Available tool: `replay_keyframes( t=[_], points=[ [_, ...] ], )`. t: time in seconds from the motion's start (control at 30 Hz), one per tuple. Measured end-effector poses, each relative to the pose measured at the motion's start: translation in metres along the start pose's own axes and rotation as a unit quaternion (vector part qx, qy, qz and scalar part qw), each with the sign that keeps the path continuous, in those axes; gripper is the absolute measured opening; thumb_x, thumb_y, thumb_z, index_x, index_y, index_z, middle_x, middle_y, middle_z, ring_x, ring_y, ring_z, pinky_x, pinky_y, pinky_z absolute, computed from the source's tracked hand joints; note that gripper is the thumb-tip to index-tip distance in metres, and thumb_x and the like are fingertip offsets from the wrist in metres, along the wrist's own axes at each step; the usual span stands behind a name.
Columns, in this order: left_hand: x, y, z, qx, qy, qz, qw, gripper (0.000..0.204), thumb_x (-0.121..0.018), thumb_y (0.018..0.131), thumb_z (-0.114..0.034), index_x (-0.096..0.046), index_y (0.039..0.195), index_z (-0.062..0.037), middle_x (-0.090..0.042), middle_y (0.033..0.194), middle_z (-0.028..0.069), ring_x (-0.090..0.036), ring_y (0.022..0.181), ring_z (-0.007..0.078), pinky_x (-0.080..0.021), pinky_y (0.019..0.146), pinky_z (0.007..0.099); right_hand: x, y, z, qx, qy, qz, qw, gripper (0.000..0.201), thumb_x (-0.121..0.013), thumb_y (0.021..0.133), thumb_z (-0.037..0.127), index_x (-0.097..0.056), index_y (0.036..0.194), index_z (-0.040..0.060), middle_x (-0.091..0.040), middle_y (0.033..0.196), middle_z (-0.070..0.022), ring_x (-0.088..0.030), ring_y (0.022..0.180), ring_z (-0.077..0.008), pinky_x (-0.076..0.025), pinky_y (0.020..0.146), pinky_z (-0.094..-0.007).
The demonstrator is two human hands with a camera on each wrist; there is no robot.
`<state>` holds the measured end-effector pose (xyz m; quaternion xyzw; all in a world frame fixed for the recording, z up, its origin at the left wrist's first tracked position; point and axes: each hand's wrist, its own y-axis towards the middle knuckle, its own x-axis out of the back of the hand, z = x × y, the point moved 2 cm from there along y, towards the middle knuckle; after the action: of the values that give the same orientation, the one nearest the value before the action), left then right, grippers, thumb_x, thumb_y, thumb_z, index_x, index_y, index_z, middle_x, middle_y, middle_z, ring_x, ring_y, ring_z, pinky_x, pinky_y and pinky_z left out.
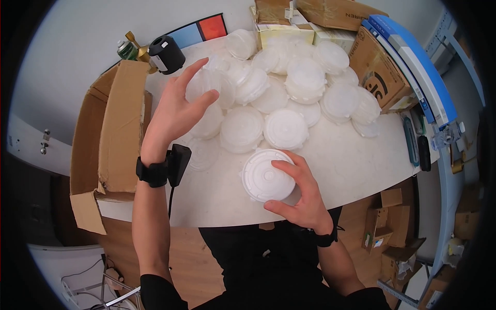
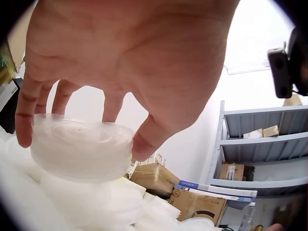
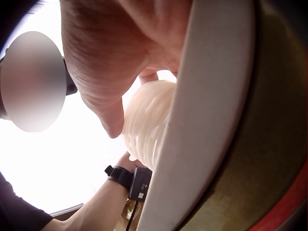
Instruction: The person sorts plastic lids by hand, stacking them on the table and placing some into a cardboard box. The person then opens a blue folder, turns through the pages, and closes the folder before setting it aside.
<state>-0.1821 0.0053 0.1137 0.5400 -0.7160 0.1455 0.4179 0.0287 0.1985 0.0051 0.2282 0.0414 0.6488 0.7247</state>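
Note:
Round translucent plastic lids (image 1: pixel 242 129), many in stacks, cover the middle of the white table (image 1: pixel 341 165). At the back left of this pile, my left hand (image 1: pixel 178 111) reaches over a stack of lids (image 2: pixel 82 149); the left wrist view shows fingers down one side and the thumb at the other. Near the table's front edge, my right hand (image 1: pixel 302 194) grips the right side of a whiter stack of lids (image 1: pixel 266 175), thumb at the front and fingers over the top rim. Several layers of that stack (image 3: pixel 151 115) show in the right wrist view.
An open cardboard box (image 1: pixel 121 124) stands at the left, by a black cylindrical device (image 1: pixel 166 54). Cardboard boxes (image 1: pixel 380 72) and blue-and-white file boxes (image 1: pixel 413 64) line the back right. A teal cutter-like tool (image 1: pixel 411 140) lies at the right edge.

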Motion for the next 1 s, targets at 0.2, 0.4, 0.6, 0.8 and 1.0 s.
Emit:
replay_keyframes(
  t=[0.2,0.4,0.6,0.8,1.0],
  points=[
    [-0.003,-0.002,0.015,0.008,0.023,-0.024,0.999,0.052,-0.072,0.078,-0.019,-0.059,0.127,-0.0108,-0.062,0.114,0.0202,-0.06,0.108,0.035,-0.05,0.097,0.0424,0.0,0.0,-0.002,-0.004,0.001,0.001,1.0,0.072,-0.092,0.076,0.022,-0.06,0.139,0.0071,-0.047,0.151,-0.0214,-0.052,0.137,-0.0387,-0.044,0.112,-0.0463],
    [-0.006,0.006,0.037,-0.045,0.035,-0.112,0.992,0.046,-0.074,0.077,-0.015,-0.059,0.12,-0.0075,-0.062,0.117,0.0191,-0.061,0.112,0.0351,-0.05,0.096,0.0435,-0.001,-0.001,-0.003,-0.011,0.003,0.001,1.0,0.073,-0.093,0.076,0.022,-0.06,0.14,0.0082,-0.046,0.152,-0.0213,-0.052,0.137,-0.0384,-0.044,0.112,-0.0466],
    [-0.012,0.001,0.038,-0.025,-0.002,-0.098,0.995,0.046,-0.077,0.081,-0.017,-0.063,0.123,-0.0074,-0.062,0.122,0.0199,-0.061,0.118,0.0365,-0.049,0.101,0.0444,0.0,-0.002,-0.004,-0.004,0.008,0.0,1.0,0.073,-0.092,0.076,0.022,-0.06,0.14,0.0082,-0.046,0.152,-0.0215,-0.052,0.137,-0.0382,-0.044,0.112,-0.0467],
    [-0.02,-0.014,0.03,-0.063,-0.005,0.008,0.998,0.1,-0.087,0.073,-0.022,-0.035,0.158,-0.0111,-0.056,0.145,0.0162,-0.057,0.129,0.0314,-0.046,0.106,0.0447,0.001,0.0,-0.002,-0.001,0.008,0.004,1.0,0.073,-0.092,0.077,0.022,-0.06,0.141,0.0076,-0.046,0.151,-0.022,-0.051,0.138,-0.0383,-0.043,0.113,-0.0463],
    [-0.026,-0.017,0.03,0.082,0.076,0.167,0.98,0.119,-0.089,0.066,-0.016,-0.021,0.164,-0.009,-0.055,0.147,0.0217,-0.056,0.13,0.0359,-0.045,0.11,0.0452,0.001,0.0,-0.002,0.005,0.01,0.006,1.0,0.072,-0.092,0.077,0.022,-0.059,0.14,0.0066,-0.047,0.15,-0.022,-0.051,0.137,-0.0384,-0.043,0.113,-0.0462]
  ],
)
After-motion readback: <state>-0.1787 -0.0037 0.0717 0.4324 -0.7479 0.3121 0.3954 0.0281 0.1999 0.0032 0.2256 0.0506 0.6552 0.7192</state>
